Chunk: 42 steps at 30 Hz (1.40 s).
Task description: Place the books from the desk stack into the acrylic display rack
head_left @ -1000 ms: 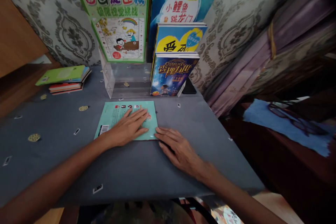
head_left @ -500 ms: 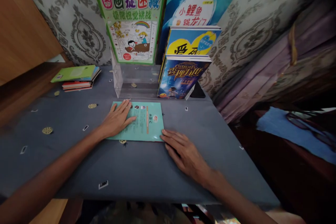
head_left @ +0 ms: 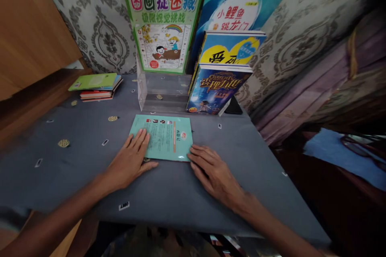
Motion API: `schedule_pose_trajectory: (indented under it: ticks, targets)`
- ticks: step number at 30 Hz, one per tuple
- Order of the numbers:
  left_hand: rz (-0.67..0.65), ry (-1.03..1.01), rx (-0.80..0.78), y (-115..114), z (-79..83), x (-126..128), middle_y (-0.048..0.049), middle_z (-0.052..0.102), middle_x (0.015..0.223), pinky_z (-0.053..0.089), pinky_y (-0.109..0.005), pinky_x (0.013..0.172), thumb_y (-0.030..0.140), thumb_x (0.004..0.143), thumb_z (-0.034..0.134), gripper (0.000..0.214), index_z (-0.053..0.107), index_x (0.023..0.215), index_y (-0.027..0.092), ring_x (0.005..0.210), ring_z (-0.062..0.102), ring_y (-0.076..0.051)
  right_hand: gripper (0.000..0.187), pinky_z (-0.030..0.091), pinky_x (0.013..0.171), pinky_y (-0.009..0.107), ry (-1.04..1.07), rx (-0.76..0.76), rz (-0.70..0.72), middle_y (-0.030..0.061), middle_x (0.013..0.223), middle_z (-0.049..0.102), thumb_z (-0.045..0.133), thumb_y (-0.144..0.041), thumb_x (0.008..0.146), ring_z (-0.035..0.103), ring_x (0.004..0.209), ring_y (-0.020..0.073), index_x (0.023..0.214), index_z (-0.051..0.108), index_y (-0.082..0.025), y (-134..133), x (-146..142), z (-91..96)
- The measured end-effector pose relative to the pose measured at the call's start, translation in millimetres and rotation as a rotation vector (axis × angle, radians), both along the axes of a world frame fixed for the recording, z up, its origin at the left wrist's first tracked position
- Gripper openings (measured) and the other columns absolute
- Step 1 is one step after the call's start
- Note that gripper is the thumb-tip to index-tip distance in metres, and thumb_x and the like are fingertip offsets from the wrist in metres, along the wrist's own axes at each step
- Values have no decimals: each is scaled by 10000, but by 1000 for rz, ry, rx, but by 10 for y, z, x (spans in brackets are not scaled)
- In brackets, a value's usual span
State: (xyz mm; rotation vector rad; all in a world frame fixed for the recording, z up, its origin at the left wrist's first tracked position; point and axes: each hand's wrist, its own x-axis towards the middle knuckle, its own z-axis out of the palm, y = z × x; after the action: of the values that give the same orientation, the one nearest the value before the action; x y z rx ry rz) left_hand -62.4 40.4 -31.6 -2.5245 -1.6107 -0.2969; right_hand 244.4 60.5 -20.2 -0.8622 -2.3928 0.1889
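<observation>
A thin teal book [head_left: 163, 138] lies flat on the grey patterned tablecloth [head_left: 169, 196], with small pictures and printed text on its upward side. My left hand [head_left: 131, 160] rests over the book's lower left corner, fingers stretched out and thumb apart, below the book's near edge. At the lower right corner, my right hand [head_left: 212, 170] touches the book with its fingertips, fingers extended and lying flat. Neither hand grips anything. The left hand hides the book's lower left corner.
Behind the book stands a clear acrylic rack [head_left: 164, 102] with a green picture book [head_left: 164, 20]. Blue books [head_left: 215, 90] stand at its right, a dark phone-like object [head_left: 233, 106] beside them. A small book stack [head_left: 98, 86] lies back left. Glasses [head_left: 358, 144] rest on blue cloth [head_left: 337, 160].
My left hand has slid back toward me, from the book's upper left to its lower left corner, uncovering more print. My right hand stays at the corner. The view has shifted slightly.
</observation>
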Motion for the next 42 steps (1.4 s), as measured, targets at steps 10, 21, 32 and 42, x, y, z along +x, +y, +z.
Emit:
schedule_pose_trajectory:
  ticks: [10,21,32,42]
  targets:
    - [-98,-6,23,-191,6,205,-190,372,1589,248,-533,1206,664,984,306,850,33,1608,155,1494,319,-308,431,387,1192,502,-195,-127,251,148,1479,544,420,-214,1017,447,1429,241,1431,526,-164,192,-519,108]
    - [-76,-49,27,-177,4,222,-195,408,1567,201,-520,1220,647,996,294,791,120,1595,161,1485,337,-303,506,301,1226,525,-239,-133,173,162,1560,437,429,-357,1027,350,1485,262,1480,464,-136,939,-747,-5]
    - [-95,-37,0,-23,67,197,-195,439,1540,261,-572,1177,679,977,298,759,327,1523,152,1468,351,-339,474,381,1159,542,-199,-94,-80,195,1488,517,436,-344,1010,478,1388,317,1403,553,-105,1096,-522,-103]
    - [-241,8,-108,111,69,163,-189,371,1590,149,-644,1190,767,911,262,877,293,1547,163,1512,248,-366,508,500,969,544,-259,7,-182,203,1384,590,443,-449,1012,568,1191,350,1385,563,-126,488,-281,-7]
